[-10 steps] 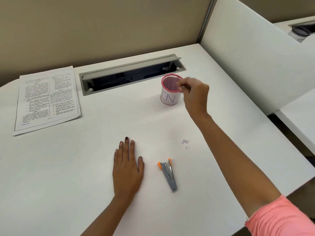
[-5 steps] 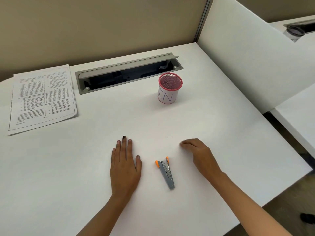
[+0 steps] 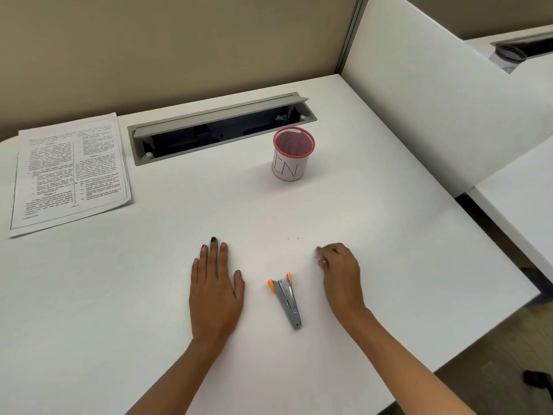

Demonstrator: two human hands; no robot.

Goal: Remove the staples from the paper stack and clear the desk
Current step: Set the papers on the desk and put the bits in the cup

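My left hand (image 3: 215,289) lies flat on the white desk (image 3: 119,295), fingers spread, holding nothing. A grey staple remover (image 3: 287,298) with orange tips lies between my hands, touched by neither. My right hand (image 3: 341,274) rests on the desk to its right, fingertips pinched together on the loose staples (image 3: 317,256), which are mostly hidden under the fingers. Two tiny specks (image 3: 293,238) lie just beyond. The printed paper stack (image 3: 68,175) sits at the far left. A pink mesh cup (image 3: 291,163) with a white label stands at the back centre.
An open grey cable tray (image 3: 221,130) is sunk into the desk behind the cup. A white partition (image 3: 434,100) borders the right side, with another desk past it. The desk's front right edge (image 3: 493,327) drops to the floor.
My right hand came back from above the pink cup down to the desk, onto the spot with the loose staples, and has curled tighter there. My left hand stayed flat.
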